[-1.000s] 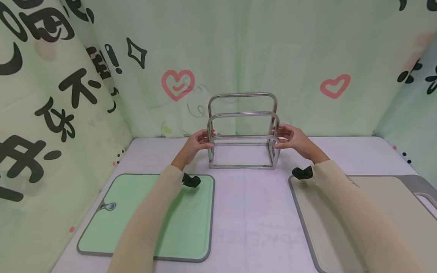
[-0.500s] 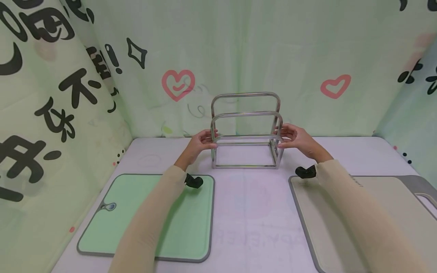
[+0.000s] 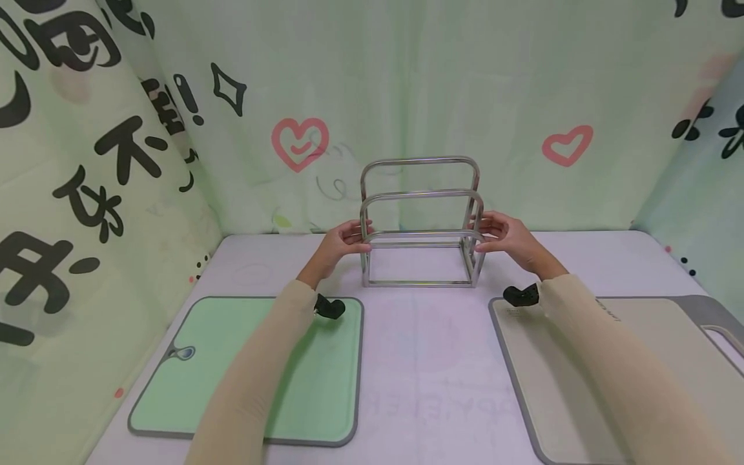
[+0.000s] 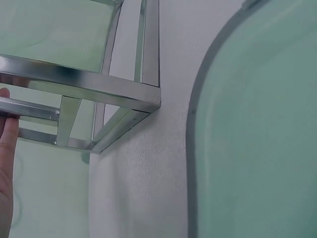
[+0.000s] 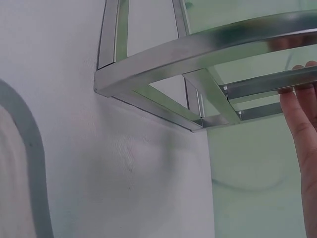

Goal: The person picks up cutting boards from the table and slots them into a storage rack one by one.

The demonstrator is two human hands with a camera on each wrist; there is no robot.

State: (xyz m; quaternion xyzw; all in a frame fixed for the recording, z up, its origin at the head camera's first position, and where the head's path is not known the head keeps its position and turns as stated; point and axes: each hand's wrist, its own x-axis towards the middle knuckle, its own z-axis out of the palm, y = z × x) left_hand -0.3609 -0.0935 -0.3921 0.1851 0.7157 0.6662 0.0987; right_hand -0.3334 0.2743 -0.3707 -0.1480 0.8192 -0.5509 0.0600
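Note:
A silver metal cutting board rack [image 3: 421,194] with three rounded hoops stands upright at the back of the table. My left hand [image 3: 338,241] grips its left side, thumb in front and fingers behind the front upright. On the opposite side, my right hand [image 3: 507,241] holds the rack in the same way. In the left wrist view, fingers [image 4: 7,148] touch a rail of the rack [image 4: 74,79]. Fingertips [image 5: 297,114] also meet a rail in the right wrist view, where the rack's lower corner [image 5: 111,82] hangs close over the white tabletop.
A green cutting board [image 3: 316,374] with a grey rim lies flat at the left. A beige cutting board [image 3: 674,342] with a grey handle end lies at the right. Behind the table hangs a pale green printed curtain [image 3: 442,77].
Both hands have shifted the rack slightly to the right, mostly in the first half second. The grip on each side stays the same, and the two cutting boards have not moved.

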